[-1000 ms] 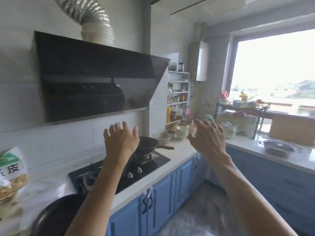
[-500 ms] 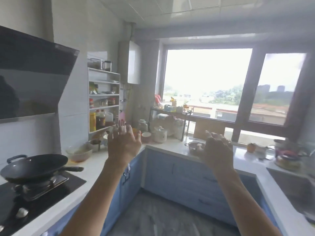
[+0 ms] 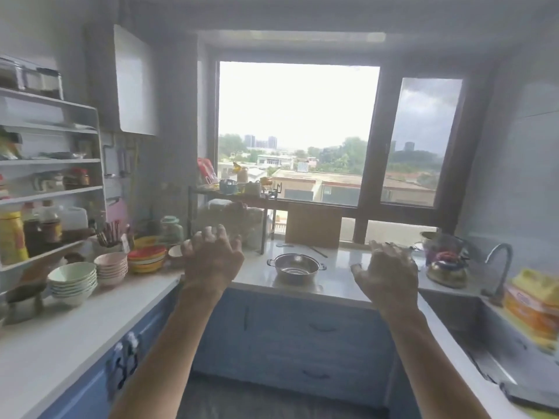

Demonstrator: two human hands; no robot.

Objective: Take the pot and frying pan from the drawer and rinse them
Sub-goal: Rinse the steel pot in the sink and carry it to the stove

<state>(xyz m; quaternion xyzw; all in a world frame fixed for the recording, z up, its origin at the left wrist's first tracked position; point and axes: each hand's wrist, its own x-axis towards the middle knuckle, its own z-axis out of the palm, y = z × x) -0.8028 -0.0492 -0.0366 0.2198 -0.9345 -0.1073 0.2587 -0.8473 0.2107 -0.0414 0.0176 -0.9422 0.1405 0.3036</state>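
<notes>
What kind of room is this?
A home kitchen, most likely. A sink with a curved faucet sits at right, stacked bowls and a steel pot stand on the white counter, and a shelf rack holds bottles and jars.

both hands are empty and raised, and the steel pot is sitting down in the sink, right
Not quite. The head view shows the left hand and right hand empty and raised, but the steel pot sits on the countertop below the window, between the hands, not in the sink, which lies off to the right.
</notes>
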